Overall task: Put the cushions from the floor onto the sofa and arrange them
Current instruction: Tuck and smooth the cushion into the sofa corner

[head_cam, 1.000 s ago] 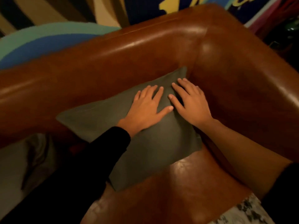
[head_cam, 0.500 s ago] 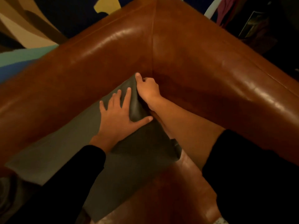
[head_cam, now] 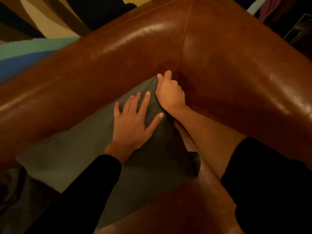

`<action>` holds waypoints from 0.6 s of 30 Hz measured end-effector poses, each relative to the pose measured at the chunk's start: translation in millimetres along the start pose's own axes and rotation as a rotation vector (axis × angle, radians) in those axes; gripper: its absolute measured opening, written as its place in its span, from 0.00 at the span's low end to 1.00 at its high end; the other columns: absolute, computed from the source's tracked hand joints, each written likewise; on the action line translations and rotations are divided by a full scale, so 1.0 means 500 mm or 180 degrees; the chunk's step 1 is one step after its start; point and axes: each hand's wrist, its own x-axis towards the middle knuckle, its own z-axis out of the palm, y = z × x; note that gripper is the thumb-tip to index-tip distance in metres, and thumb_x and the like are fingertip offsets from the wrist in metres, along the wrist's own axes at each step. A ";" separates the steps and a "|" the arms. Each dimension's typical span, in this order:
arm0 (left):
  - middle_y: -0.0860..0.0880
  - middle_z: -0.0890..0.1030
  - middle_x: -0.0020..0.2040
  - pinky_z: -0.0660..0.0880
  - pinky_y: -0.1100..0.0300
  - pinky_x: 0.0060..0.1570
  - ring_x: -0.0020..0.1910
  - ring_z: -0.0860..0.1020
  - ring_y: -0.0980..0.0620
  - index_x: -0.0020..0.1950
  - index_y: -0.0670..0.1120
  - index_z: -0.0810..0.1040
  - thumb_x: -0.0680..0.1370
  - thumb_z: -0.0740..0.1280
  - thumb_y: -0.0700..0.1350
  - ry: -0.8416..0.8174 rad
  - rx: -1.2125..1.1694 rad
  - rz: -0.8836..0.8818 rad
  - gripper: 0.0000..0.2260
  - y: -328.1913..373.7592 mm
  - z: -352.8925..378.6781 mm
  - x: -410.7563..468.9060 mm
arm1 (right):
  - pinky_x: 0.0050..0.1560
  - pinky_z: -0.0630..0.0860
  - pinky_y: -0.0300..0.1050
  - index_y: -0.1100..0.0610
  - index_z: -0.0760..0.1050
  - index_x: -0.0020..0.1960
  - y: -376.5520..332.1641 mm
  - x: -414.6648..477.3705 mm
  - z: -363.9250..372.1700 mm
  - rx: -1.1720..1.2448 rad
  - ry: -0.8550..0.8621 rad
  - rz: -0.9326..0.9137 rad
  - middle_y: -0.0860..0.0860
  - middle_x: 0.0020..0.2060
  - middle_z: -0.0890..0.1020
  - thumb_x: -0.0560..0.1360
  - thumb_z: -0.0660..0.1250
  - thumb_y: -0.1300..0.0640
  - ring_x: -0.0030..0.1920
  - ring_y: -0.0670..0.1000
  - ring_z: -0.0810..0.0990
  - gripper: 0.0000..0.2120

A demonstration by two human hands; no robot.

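Observation:
A dark grey-green cushion (head_cam: pixel 70 156) leans against the backrest in the corner of the brown leather sofa (head_cam: pixel 228 68). My left hand (head_cam: pixel 133 122) lies flat on the cushion's upper right part, fingers spread. My right hand (head_cam: pixel 170 92) is closed on the cushion's top corner, right at the seam where the backrest meets the armrest. The cushion's right edge is folded up beside my right forearm. Black sleeves cover my left arm to the wrist and my right arm above the elbow.
The sofa's seat (head_cam: pixel 168 208) shows in front of the cushion. A greyish fabric or second cushion (head_cam: pixel 13 191) lies at the lower left, dim and unclear. A colourful patterned surface (head_cam: pixel 33 31) lies behind the backrest. Dark objects (head_cam: pixel 297 29) sit beyond the armrest at the upper right.
My right hand went from lying flat on the cushion to gripping its top corner in the sofa corner. My left hand stayed flat on the cushion. The view shifted right.

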 end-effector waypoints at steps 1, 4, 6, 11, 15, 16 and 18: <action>0.43 0.64 0.74 0.54 0.37 0.69 0.74 0.62 0.44 0.78 0.50 0.56 0.75 0.41 0.69 0.0004 -0.0007 -0.0003 0.36 0.000 0.001 -0.001 | 0.43 0.65 0.50 0.60 0.64 0.60 0.001 -0.002 0.001 0.0002 0.0065 0.0012 0.60 0.53 0.79 0.83 0.46 0.49 0.53 0.64 0.78 0.17; 0.43 0.64 0.75 0.53 0.39 0.70 0.74 0.62 0.45 0.78 0.50 0.54 0.75 0.42 0.68 0.0043 -0.0039 -0.0009 0.36 0.001 0.000 -0.004 | 0.43 0.67 0.51 0.60 0.64 0.60 0.008 -0.006 0.002 -0.0067 0.0143 -0.0125 0.59 0.52 0.80 0.83 0.46 0.48 0.52 0.64 0.78 0.18; 0.44 0.65 0.74 0.54 0.40 0.70 0.73 0.63 0.45 0.78 0.51 0.55 0.75 0.43 0.67 0.0080 -0.0018 0.0004 0.35 -0.008 -0.002 -0.007 | 0.43 0.68 0.52 0.60 0.63 0.61 0.012 -0.002 0.000 -0.0283 0.0065 -0.0261 0.60 0.50 0.80 0.83 0.45 0.48 0.50 0.64 0.79 0.18; 0.42 0.68 0.72 0.57 0.42 0.69 0.71 0.66 0.43 0.76 0.52 0.61 0.76 0.45 0.65 0.0226 -0.0002 0.0093 0.32 -0.030 0.004 -0.010 | 0.46 0.72 0.54 0.59 0.64 0.60 0.021 0.005 -0.004 0.0061 -0.0127 -0.0143 0.59 0.52 0.79 0.82 0.46 0.45 0.52 0.63 0.78 0.19; 0.41 0.68 0.72 0.56 0.36 0.68 0.71 0.65 0.41 0.75 0.50 0.63 0.77 0.46 0.63 0.0200 0.0052 0.0108 0.31 -0.021 -0.001 -0.014 | 0.59 0.72 0.58 0.55 0.69 0.60 0.071 -0.036 -0.018 0.0824 -0.0236 0.0400 0.56 0.56 0.78 0.81 0.46 0.39 0.58 0.59 0.76 0.23; 0.40 0.69 0.71 0.57 0.33 0.66 0.71 0.66 0.39 0.74 0.48 0.65 0.78 0.48 0.61 0.0279 0.0086 0.0187 0.29 -0.015 -0.004 -0.017 | 0.61 0.71 0.56 0.55 0.69 0.61 0.094 -0.055 -0.021 0.0807 -0.0314 0.0483 0.56 0.57 0.77 0.81 0.46 0.40 0.59 0.59 0.75 0.24; 0.38 0.71 0.70 0.60 0.29 0.62 0.70 0.67 0.38 0.71 0.45 0.69 0.79 0.53 0.53 0.0523 0.0247 0.0482 0.23 0.001 -0.007 -0.022 | 0.58 0.70 0.51 0.57 0.69 0.63 0.145 -0.103 -0.023 0.0696 -0.0476 0.0539 0.56 0.57 0.77 0.82 0.46 0.42 0.60 0.58 0.75 0.23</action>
